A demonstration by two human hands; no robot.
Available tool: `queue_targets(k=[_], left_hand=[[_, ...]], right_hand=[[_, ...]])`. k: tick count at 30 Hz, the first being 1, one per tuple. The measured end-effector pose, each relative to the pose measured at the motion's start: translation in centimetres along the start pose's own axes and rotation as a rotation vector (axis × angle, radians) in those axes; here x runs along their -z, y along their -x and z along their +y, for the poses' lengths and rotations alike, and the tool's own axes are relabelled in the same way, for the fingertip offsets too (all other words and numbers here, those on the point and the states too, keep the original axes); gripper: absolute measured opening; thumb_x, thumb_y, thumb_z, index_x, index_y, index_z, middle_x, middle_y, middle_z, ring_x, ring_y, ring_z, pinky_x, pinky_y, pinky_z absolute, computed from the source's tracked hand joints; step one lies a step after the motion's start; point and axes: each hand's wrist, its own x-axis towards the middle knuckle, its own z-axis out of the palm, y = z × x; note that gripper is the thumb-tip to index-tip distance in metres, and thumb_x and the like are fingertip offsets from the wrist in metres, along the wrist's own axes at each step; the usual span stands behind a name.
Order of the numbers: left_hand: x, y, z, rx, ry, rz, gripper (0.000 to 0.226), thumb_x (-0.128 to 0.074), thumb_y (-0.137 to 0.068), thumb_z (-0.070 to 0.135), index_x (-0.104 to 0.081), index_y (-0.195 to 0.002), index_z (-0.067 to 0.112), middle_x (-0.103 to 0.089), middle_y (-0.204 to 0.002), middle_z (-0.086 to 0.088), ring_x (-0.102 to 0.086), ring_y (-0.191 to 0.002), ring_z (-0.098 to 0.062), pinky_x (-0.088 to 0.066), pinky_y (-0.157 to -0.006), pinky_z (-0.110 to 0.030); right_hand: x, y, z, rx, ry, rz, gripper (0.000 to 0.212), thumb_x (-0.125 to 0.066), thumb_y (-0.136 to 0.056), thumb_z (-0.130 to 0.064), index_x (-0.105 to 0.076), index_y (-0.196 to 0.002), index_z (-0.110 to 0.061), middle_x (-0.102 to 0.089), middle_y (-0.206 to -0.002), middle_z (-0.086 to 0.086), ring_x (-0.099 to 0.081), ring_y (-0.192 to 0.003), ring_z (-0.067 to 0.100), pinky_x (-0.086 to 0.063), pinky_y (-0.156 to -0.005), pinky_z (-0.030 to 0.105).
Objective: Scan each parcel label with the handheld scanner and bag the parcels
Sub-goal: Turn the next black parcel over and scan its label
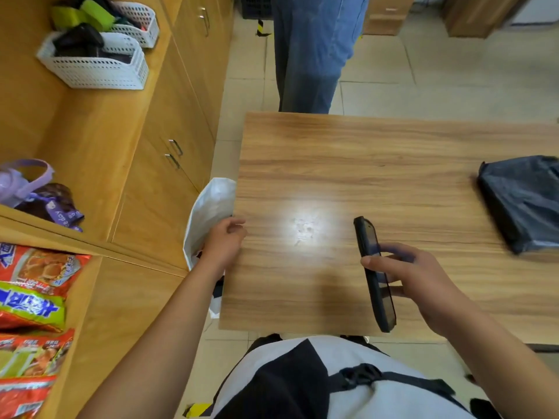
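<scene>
My right hand (pixel 414 279) grips a black handheld scanner (pixel 373 270) edge-up over the near right part of the wooden table (pixel 332 164). My left hand (pixel 225 240) holds the rim of a white bag (pixel 208 216) that hangs off the table's left edge. A dark grey parcel (pixel 523 201) lies on the table at the far right, apart from both hands. No label is visible on it.
A person in blue jeans (pixel 308 52) stands at the table's far side. Wooden cabinets (pixel 163 164) run along the left, with white baskets (pixel 96 62) on top. Snack packets (pixel 33 297) lie at the near left.
</scene>
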Motion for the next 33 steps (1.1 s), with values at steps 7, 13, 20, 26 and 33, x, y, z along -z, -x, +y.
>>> queue_targets(k=[7,13,20,26,33], left_hand=[[-10.2,3.9,6.9,-0.096,-0.069,-0.130,0.023,-0.060,-0.091,0.007,-0.070,-0.109,0.019,-0.069,-0.108,-0.008,-0.060,-0.081,-0.017,-0.048,-0.071,-0.029],[-21.3,7.0,12.1,-0.144,-0.191,-0.310,0.023,-0.061,-0.092,0.011,-0.067,-0.110,0.023,-0.067,-0.109,-0.006,-0.062,-0.089,-0.020,-0.047,-0.077,-0.030],[-35.5,10.2,15.4,-0.150,-0.350,-0.530,0.017,-0.065,-0.091,0.021,-0.067,-0.106,0.029,-0.068,-0.102,0.003,-0.063,-0.082,-0.011,-0.048,-0.072,-0.026],[-46.3,11.9,17.4,0.017,-0.239,-0.574,0.021,-0.070,-0.090,0.020,-0.066,-0.110,0.014,-0.066,-0.098,-0.006,-0.065,-0.076,-0.017,-0.050,-0.063,-0.023],[-53.2,11.1,18.6,0.230,-0.124,-0.440,0.033,-0.070,-0.091,0.033,-0.062,-0.113,0.010,-0.064,-0.107,-0.005,-0.066,-0.093,-0.021,-0.051,-0.074,-0.032]], right_hand=[[8.5,-0.9,0.7,0.017,-0.128,0.041,0.031,-0.087,-0.074,-0.026,-0.074,-0.102,-0.024,-0.075,-0.103,0.022,-0.075,-0.071,0.022,-0.056,-0.052,0.024],[18.0,-1.3,3.5,0.012,-0.265,0.131,0.034,-0.088,-0.074,-0.026,-0.076,-0.106,-0.022,-0.077,-0.103,0.019,-0.076,-0.078,0.022,-0.060,-0.058,0.030],[27.6,-1.2,9.2,-0.033,-0.364,0.263,0.031,-0.087,-0.074,-0.031,-0.077,-0.103,-0.027,-0.078,-0.101,0.010,-0.075,-0.082,0.016,-0.058,-0.066,0.031],[32.9,0.0,13.4,-0.079,-0.435,0.338,0.063,-0.090,-0.060,-0.046,-0.073,-0.117,-0.022,-0.072,-0.109,0.019,-0.070,-0.099,0.033,-0.056,-0.089,0.048],[35.6,1.1,16.0,-0.109,-0.531,0.398,0.059,-0.091,-0.064,-0.042,-0.072,-0.117,-0.022,-0.069,-0.092,0.009,-0.068,-0.089,0.027,-0.052,-0.083,0.042]])
